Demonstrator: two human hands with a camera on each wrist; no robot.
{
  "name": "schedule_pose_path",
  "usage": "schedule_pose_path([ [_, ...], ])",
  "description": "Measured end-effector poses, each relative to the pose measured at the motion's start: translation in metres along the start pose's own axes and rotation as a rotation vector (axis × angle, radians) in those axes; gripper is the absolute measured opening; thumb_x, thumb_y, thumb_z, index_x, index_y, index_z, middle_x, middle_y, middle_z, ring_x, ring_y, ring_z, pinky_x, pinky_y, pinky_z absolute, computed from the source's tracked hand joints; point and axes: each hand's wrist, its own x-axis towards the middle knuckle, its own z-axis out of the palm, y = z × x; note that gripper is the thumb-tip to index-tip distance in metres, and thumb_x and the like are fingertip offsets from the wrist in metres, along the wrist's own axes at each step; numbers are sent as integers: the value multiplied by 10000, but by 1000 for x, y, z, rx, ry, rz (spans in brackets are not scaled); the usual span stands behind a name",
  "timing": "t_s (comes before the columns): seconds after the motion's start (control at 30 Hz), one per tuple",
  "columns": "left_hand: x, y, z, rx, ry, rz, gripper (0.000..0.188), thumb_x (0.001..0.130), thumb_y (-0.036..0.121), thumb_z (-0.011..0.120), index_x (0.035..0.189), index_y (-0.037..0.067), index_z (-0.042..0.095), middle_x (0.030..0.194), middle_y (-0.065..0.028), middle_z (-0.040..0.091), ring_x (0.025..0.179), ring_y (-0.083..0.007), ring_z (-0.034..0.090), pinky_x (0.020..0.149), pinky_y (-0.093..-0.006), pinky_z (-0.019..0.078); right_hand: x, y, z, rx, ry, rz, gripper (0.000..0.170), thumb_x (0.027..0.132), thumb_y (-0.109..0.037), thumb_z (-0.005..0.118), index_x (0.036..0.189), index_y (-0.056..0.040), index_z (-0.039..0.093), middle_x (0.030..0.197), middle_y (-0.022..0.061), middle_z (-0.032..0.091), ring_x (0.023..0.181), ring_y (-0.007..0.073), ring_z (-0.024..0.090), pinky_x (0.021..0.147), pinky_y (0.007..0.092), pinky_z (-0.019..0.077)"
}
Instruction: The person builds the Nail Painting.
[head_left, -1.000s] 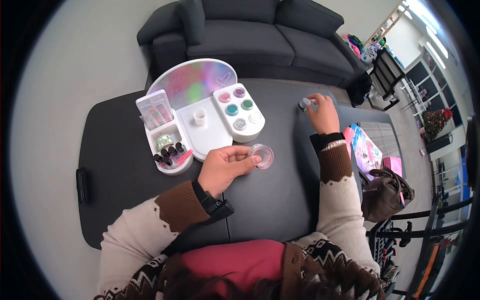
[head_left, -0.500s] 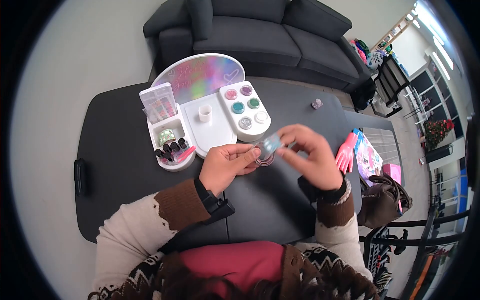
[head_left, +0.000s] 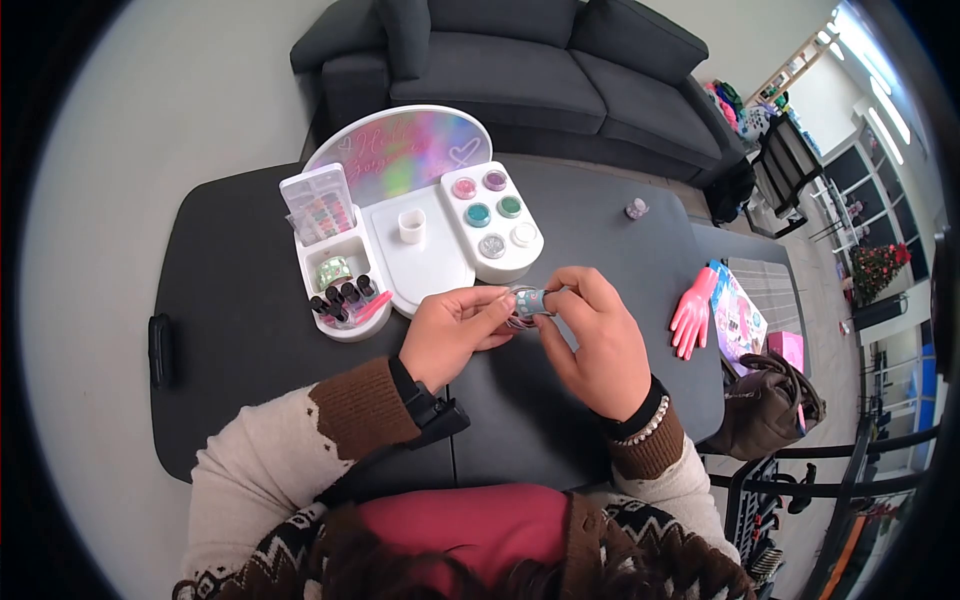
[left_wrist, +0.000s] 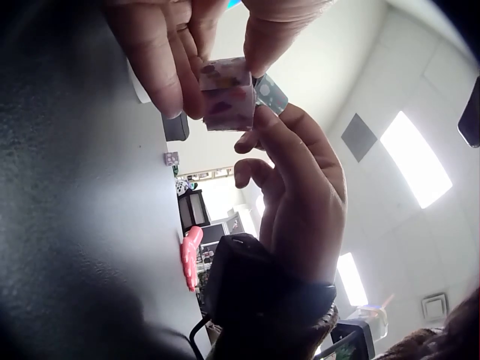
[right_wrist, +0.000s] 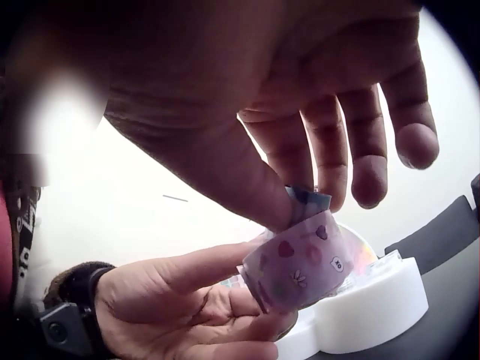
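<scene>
Between thumb and fingers, my left hand (head_left: 450, 335) holds a clear, pinkish roll (right_wrist: 304, 262) printed with hearts; the left wrist view also shows this patterned roll (left_wrist: 229, 97). My right hand (head_left: 605, 350) pinches a smaller blue-grey roll (head_left: 530, 303) right against the pinkish one. In the right wrist view the blue-grey roll (right_wrist: 309, 199) sits at the upper edge of the pinkish roll, partly behind it and my right thumb. Whether it is inside the ring, I cannot tell. The other right fingers hang loosely extended.
Beyond my hands stands a white organizer (head_left: 420, 270) with glitter pots, dark-capped bottles, a green patterned roll (head_left: 333, 272) and a small white cup (head_left: 411, 227). A small purple roll (head_left: 636, 208) lies at the back right; a pink hand model (head_left: 692, 315) is near the right edge.
My right hand has come from the table's back right to my left hand, bringing the blue-grey roll against the pinkish roll. My left hand keeps its hold.
</scene>
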Motion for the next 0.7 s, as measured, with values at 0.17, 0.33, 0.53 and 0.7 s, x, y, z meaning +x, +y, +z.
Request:
schedule_pose_path([
  [0.17, 1, -2, -2, 61, -16, 7, 385, 1123, 232, 651, 1403, -32, 663, 1234, -98, 757, 1098, -160, 743, 1003, -343, 638, -3, -3, 6, -49, 11, 50, 188, 910, -56, 758, 1068, -15, 665, 1145, 124, 644, 960, 350, 671, 823, 441, 568],
  [0.33, 1, -2, -2, 56, -5, 4, 378, 1109, 207, 674, 1395, -40, 662, 1226, -100, 756, 1096, -149, 740, 990, -330, 641, -3, -5, 10, -93, 5, 60, 168, 914, -55, 744, 1065, -29, 675, 1133, 115, 638, 952, 341, 661, 814, 437, 563],
  [0.53, 0, -1, 0, 39, -9, 6, 359, 1075, 168, 725, 1367, -36, 680, 1206, -88, 760, 1072, -134, 735, 938, -293, 632, -4, -11, 6, -175, -120, 52, 142, 919, -56, 733, 1053, -42, 686, 1192, 140, 630, 1014, 340, 649, 836, 444, 565],
  [0.7, 0, 2, -1, -11, -32, 6, 344, 1062, 155, 744, 1349, -29, 696, 1197, -72, 769, 1051, -116, 733, 901, -261, 618, -2, -11, 9, -169, -116, -21, 158, 929, -103, 741, 1068, -45, 694, 1312, 158, 626, 1045, 354, 647, 902, 455, 553],
])
